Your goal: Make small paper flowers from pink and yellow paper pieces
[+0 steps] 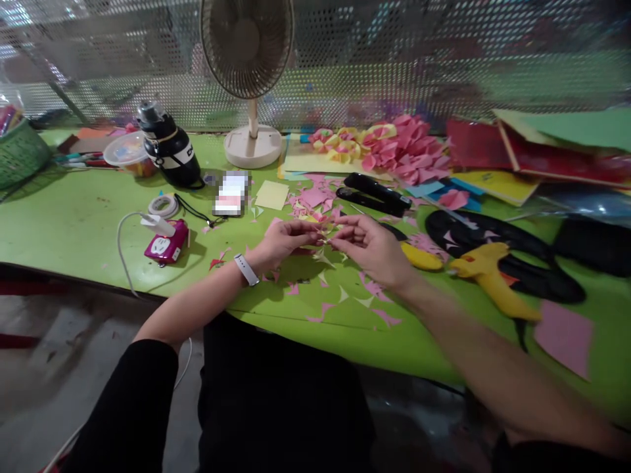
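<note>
My left hand (283, 244), with a pale watch strap on its wrist, is closed in a pinch at the table's middle. Facing it, my right hand (372, 248) pinches too, and the fingertips nearly meet. Between them is a small pale-yellow paper piece (325, 233), partly covered by the fingers, so its exact shape is unclear. Pink and yellow paper scraps (342, 294) lie scattered below and around both hands. Just beyond them is a heap of cut pink paper (315, 197). A black stapler (375, 194) rests behind my right hand.
A yellow glue gun (486, 266) and scissors with a yellow handle (421, 256) lie at right. Pink paper flowers (409, 148) are piled behind. A fan (252, 146), a black bottle (170, 148), a phone (231, 194), tape (163, 206) and a magenta power socket (167, 243) stand left.
</note>
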`<state>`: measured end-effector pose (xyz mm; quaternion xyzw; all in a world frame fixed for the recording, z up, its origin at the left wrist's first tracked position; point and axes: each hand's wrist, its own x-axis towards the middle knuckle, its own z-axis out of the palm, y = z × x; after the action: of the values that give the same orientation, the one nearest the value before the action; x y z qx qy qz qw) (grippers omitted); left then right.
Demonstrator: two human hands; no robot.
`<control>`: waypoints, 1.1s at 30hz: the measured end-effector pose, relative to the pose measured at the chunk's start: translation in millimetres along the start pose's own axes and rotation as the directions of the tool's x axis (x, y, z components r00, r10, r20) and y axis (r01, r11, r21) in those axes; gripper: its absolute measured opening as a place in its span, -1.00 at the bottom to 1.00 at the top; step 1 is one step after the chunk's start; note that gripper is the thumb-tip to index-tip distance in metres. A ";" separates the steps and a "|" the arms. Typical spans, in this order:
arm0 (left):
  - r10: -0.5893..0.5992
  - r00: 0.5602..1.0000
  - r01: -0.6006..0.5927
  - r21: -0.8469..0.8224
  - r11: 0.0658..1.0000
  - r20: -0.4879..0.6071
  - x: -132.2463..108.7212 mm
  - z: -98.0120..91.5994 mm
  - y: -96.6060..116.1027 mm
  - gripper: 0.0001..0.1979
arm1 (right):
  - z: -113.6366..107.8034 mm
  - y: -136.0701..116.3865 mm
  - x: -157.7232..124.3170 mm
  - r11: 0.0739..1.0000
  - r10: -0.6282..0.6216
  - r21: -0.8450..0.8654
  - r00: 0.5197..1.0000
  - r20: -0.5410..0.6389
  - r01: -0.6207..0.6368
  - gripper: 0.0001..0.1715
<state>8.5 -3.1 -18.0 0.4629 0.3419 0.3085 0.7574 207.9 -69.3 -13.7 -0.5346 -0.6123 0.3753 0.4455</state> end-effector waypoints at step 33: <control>-0.006 0.995 0.005 0.011 1.000 0.101 5.4 -4.8 -5.2 -0.85 | 6.7 6.4 1.2 0.998 -0.006 0.063 1.000 -0.021 0.007 -0.60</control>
<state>8.5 1.5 -25.6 0.4813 0.3060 0.2806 0.7720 203.6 -67.1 -21.7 -0.5221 -0.5972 0.3875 0.4698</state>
